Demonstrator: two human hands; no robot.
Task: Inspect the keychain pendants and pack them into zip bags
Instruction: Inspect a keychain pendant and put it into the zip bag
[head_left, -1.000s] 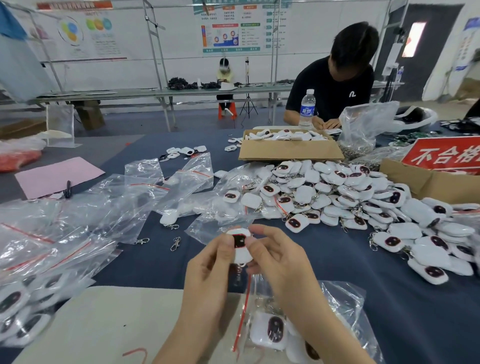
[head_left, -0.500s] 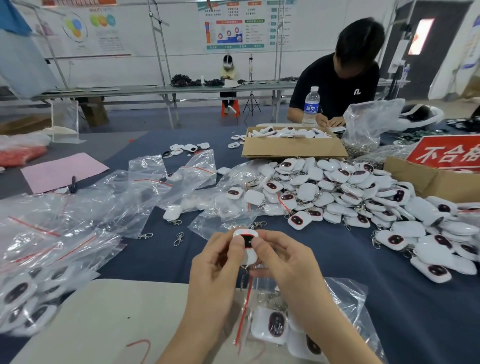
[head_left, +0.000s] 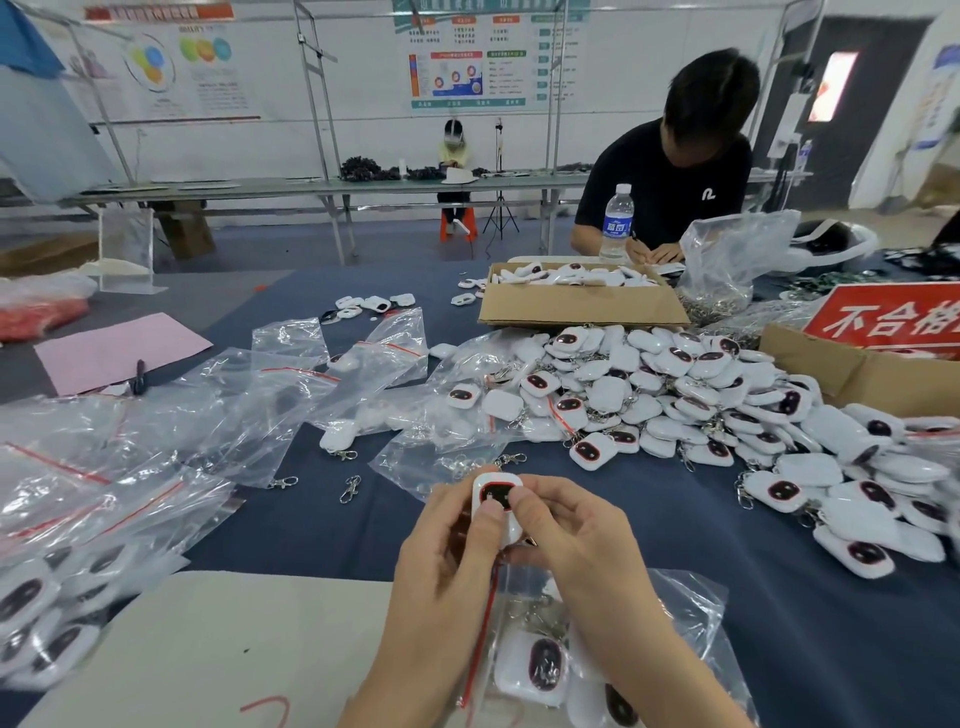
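Both hands meet at the near middle of the table (head_left: 810, 597), holding one white pendant (head_left: 497, 494) upright between them, dark red-rimmed face toward the camera. The left hand (head_left: 449, 543) grasps it with the thumb laid up its left edge and the fingers curled behind; the right hand (head_left: 569, 540) pinches its right side, thumb tip on the face, fingers bent behind (the clasp end is hidden under the hands). Just below the hands lies a zip bag (head_left: 685, 618) with a red seal strip, several pendants already inside. A big heap of loose pendants (head_left: 675, 384) spreads across the right half of the blue cloth, and empty zip bags (head_left: 291, 395) lie scattered to the left. Farther off stand a cardboard box (head_left: 582, 309) of more pendants and a water bottle (head_left: 617, 223), with a person in a black shirt (head_left: 675, 192) seated behind them
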